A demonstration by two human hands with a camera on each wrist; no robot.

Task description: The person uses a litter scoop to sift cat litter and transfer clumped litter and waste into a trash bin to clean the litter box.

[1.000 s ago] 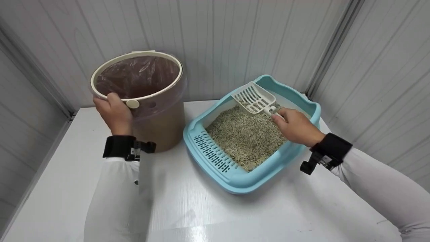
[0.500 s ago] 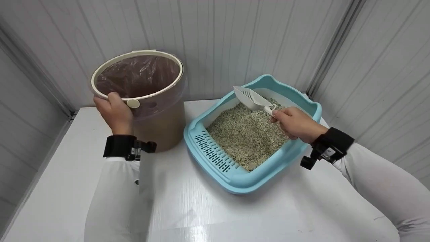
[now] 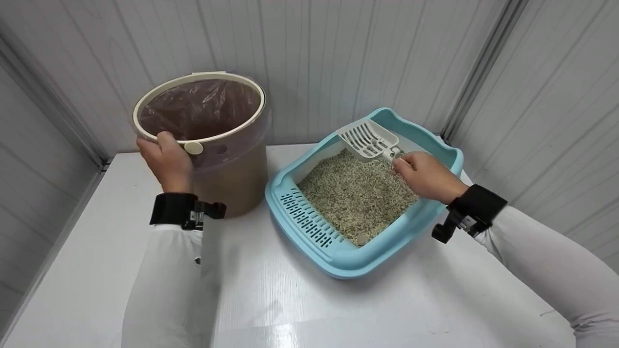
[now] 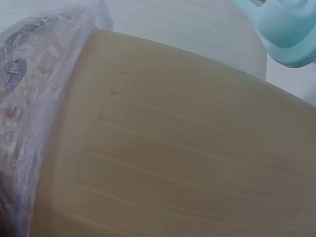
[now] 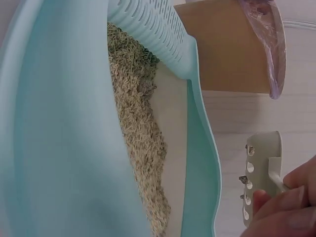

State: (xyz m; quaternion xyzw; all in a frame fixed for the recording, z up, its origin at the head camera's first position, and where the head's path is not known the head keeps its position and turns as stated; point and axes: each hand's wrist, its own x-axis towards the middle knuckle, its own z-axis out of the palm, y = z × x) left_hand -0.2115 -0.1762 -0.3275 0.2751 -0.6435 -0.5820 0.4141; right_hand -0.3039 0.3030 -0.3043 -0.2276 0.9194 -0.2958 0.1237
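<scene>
My right hand grips the handle of a white slotted litter scoop, held above the back part of a blue litter box. Greenish-tan litter covers the floor of the box. A few small clumps lie in the scoop; the right wrist view shows dark bits poking through slots in the scoop. At the left, my left hand holds the cream rim of a brown trash bin, thumb over the edge. A thin translucent bag lines the bin. The left wrist view shows bin wall but no hand.
Bin and litter box stand side by side on a white table, a narrow gap between them. Panelled walls rise close behind and at both sides. Perforated slots mark the box's near-left ledge.
The scoop rolled onto its side half a second ago, and its slotted face has turned back up now, the right hand turning with it. My left hand stays on the bin rim.
</scene>
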